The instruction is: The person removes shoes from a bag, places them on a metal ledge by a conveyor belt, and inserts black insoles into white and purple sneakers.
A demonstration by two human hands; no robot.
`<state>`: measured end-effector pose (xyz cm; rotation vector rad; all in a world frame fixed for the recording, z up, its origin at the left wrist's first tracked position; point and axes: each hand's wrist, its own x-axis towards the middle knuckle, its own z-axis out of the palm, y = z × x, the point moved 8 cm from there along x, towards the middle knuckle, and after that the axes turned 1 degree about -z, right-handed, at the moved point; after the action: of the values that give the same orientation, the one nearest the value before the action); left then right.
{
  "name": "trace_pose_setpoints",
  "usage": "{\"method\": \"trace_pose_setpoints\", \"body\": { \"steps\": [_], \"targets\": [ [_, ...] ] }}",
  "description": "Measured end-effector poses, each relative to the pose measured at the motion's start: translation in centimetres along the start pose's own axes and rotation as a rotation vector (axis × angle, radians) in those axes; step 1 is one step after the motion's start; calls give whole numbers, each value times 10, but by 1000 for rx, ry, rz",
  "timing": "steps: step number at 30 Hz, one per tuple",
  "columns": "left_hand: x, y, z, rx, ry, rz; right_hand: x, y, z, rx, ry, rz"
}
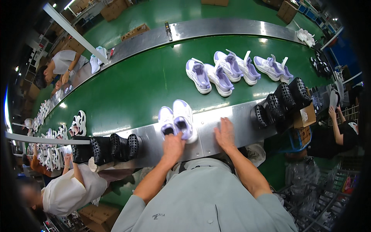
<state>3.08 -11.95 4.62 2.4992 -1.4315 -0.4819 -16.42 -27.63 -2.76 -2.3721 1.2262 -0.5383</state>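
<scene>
Near the lower middle of the frame, your left hand [172, 147] grips the heels of a white-and-lilac pair of sneakers [177, 120] on the metal rail [212, 127]. Your right hand [225, 133] lies flat and open on that rail, just beside them. Black perforated clogs [282, 101] line the rail's right. Farther up, more lilac sneakers [232, 71] sit on the green conveyor belt [135, 89].

Green conveyor belt [127, 92], lilac-and-white sneakers [232, 69] on it, black shoe lasts [112, 147], cardboard boxes [114, 9]
</scene>
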Motion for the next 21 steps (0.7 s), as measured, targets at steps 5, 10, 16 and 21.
{"method": "trace_pose_setpoints", "body": {
  "steps": [5,10,16,21],
  "targets": [
    [71,-123,-34,173,94,-125,-9,34,-12,-279,-118,134],
    [108,-56,-85,448,-10,-55,-21,55,0,-354,-69,168],
    [187,98,-14,-14,139,494,-20,57,5,-394,-101,215],
    [259,102,51,-74,23,405,-16,52,6,-356,-114,215]
  ]
}}
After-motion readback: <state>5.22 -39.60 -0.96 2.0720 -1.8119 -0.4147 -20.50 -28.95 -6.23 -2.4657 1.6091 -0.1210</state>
